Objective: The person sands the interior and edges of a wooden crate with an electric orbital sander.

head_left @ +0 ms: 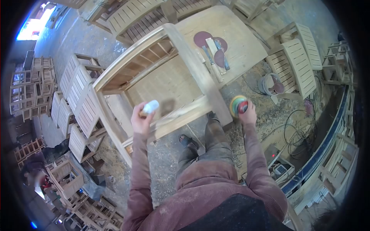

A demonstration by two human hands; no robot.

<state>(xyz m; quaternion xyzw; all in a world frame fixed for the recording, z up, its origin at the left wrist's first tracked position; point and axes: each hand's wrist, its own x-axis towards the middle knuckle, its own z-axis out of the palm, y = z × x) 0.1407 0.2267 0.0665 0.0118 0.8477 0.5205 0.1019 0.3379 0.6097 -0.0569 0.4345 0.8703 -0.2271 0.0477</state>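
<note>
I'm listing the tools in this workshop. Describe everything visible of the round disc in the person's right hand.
The disc is round, with a green face, a yellow rim and a red part beside the palm. It is blurred, so the material is unclear. The right hand holds it raised, fingers closed on the red part, face tilted toward the camera. It sits beside the lower corner of the wooden frame; whether they touch cannot be told.

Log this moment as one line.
left hand: holds white object | right hand: holds round sander | between hands: wooden chair frame | behind: table with sanding discs
</note>
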